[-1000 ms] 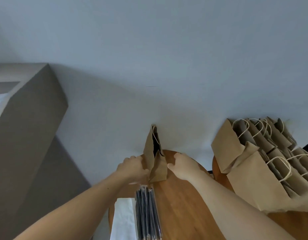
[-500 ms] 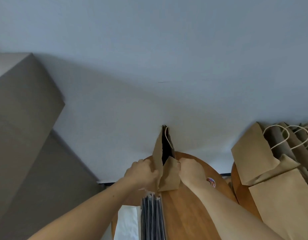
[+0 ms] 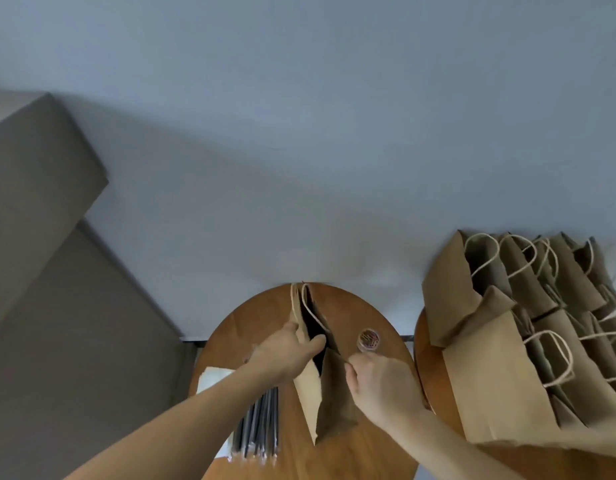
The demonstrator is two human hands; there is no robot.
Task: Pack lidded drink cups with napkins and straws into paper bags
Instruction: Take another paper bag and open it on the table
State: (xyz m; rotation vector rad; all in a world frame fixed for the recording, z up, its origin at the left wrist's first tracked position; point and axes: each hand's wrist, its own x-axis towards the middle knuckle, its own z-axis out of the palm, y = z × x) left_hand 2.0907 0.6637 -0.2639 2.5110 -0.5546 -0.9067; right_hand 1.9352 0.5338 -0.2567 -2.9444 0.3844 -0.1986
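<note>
Fingers [image 3: 315, 342] of the left hand [image 3: 282, 355] had hooked into the mouth of the paper bag [image 3: 334, 403] while the right hand [image 3: 379, 382] pinched its opposite wall, spreading it wider for packing.

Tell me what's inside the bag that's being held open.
Only a fingertip of the left hand shows in the bag's dark mouth. The right hand pinches the opposite wall. Deeper down is in shadow, so any contents cannot be seen.

The left hand [image 3: 282, 355] now spreads the paper bag [image 3: 329, 396] wider.
</note>
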